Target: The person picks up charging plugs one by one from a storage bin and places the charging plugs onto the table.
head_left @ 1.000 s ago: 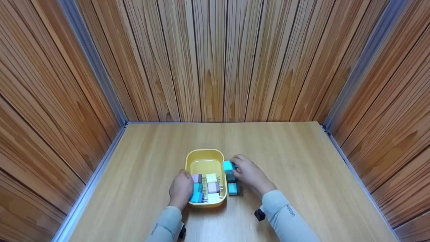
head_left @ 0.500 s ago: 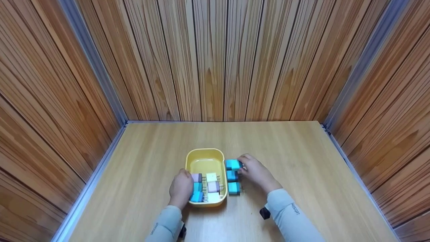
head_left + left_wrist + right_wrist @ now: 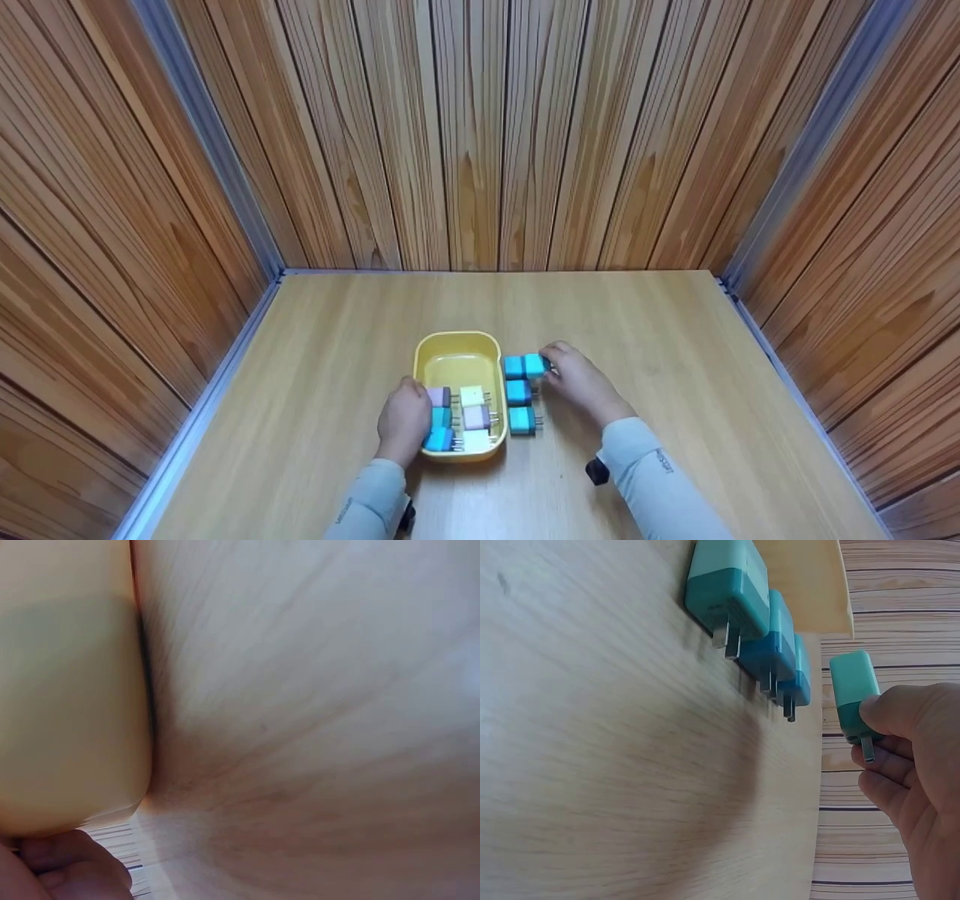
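Note:
A yellow plastic tray holds two rows of plug chargers in lilac, blue, teal and pale yellow. My left hand grips its left rim; in the left wrist view the curled fingers are against the yellow wall. My right hand pinches a teal plug charger between thumb and fingers, its metal prongs towards the palm. Beside the tray's right wall three more chargers stand in a line: a teal one, a blue one and another blue one.
The wooden table reaches back to a wood-panelled wall, with similar panels on both sides. Metal corner strips edge the panels. A small black device sits at the right cuff.
My right hand has drawn away to the right, carrying the teal charger, and the blue charger at the far end of the line has come into sight. The left hand and tray have stayed put.

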A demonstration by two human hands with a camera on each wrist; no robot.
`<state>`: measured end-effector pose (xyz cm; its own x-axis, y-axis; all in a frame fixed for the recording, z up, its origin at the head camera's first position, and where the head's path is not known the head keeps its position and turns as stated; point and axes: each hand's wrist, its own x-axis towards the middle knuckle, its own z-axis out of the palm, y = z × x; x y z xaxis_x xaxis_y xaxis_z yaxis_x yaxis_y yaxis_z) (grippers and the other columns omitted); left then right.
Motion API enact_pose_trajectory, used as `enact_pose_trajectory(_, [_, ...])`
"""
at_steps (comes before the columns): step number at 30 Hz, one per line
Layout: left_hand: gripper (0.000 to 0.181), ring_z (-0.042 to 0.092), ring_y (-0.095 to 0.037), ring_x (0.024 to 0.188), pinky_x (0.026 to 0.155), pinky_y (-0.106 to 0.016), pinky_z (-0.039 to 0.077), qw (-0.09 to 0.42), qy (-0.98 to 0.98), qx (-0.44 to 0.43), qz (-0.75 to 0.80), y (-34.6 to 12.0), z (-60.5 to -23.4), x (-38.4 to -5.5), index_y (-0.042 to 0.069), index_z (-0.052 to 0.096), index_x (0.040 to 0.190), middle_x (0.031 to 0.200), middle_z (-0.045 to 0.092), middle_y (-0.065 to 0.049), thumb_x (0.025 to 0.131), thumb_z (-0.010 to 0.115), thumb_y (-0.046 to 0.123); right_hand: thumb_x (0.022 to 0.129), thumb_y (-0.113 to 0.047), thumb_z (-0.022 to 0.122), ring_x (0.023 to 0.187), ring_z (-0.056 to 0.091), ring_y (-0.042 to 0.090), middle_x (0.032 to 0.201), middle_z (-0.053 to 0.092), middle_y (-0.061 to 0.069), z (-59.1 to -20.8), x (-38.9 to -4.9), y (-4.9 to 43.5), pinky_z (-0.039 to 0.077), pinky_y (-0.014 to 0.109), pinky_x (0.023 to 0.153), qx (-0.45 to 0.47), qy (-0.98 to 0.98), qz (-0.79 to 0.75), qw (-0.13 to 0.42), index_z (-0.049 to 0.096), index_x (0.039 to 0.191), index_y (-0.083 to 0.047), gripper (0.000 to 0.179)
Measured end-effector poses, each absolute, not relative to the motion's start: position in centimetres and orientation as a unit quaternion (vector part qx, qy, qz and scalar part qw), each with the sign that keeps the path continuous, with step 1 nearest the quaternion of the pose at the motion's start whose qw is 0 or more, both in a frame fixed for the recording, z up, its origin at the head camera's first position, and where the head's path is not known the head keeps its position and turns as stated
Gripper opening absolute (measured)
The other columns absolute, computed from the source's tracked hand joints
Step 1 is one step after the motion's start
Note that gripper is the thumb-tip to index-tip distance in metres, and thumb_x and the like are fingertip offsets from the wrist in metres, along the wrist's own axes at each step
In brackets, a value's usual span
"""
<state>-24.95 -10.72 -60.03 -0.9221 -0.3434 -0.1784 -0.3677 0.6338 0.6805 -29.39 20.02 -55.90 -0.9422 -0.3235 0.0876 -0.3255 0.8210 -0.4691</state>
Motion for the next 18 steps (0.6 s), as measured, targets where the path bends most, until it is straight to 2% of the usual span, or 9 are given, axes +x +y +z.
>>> enact_pose_trajectory(12, [0.040, 0.060, -0.023, 0.082, 0.074, -0.038, 0.051, 0.031, 0.896, -0.206, 0.392, -10.7, -60.0, -24.9, 0.008, 0.057, 0.128, 0.095, 0.063, -0.008, 0.111, 0.035, 0.037, 0.100, -0.012, 0.066, 0.131, 0.056, 0.028, 0.138, 0.059, 0.008, -56.7, -30.5, 20.5, 0.046, 0.048, 0.109, 0.144, -0.957, 0.253, -0.006, 0.060, 0.140, -0.009, 0.041])
enact_pose_trajectory(18, [0.040, 0.060, -0.023, 0.082, 0.074, -0.038, 0.050, 0.032, 0.897, -0.205, 0.391, -10.8, -60.0, -25.0, 0.009, 0.058, 0.126, 0.095, 0.063, -0.007, 0.110, 0.034, 0.037, 0.100, -0.010, 0.065, 0.132, 0.056, 0.029, 0.138, 0.058, 0.009, -57.2, -30.6, 20.6, 0.045, 0.048, 0.110, 0.124, -0.956, 0.264, -0.014, 0.059, 0.141, -0.007, 0.042])
